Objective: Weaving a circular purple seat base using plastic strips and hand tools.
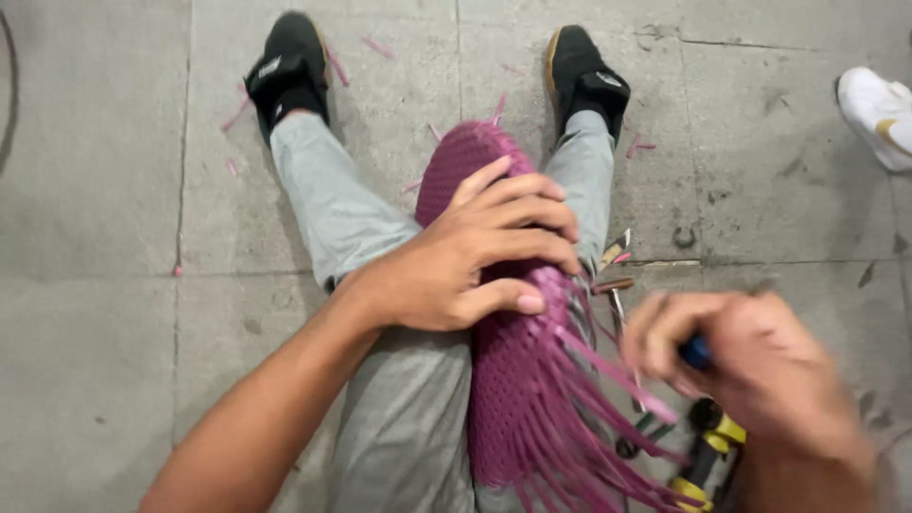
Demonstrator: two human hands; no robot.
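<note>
Concrete floor (95, 285), grey slabs with seams, fills the view. Seated person's legs in grey trousers (332, 204) stretch away from the camera; black shoes (290, 62) at the far end. Short pink offcuts (380, 46) lie scattered on the floor near the shoes.

Purple woven piece (518, 399) lies along the lap between the knees, rounded end pointing toward the shoes, loose purple strips (608, 456) fanning from its near right edge.

Left hand (465, 256) rests flat on top of the woven piece at mid-length, fingers spread and curled over its right edge, pressing it down.

Right hand (750, 370), blurred, is just right of the piece, beside the loose strips, closed around a blue handle (695, 352).

Yellow-and-black tool (708, 456) on the floor under the right hand. White shoe (879, 114) at upper right edge.
</note>
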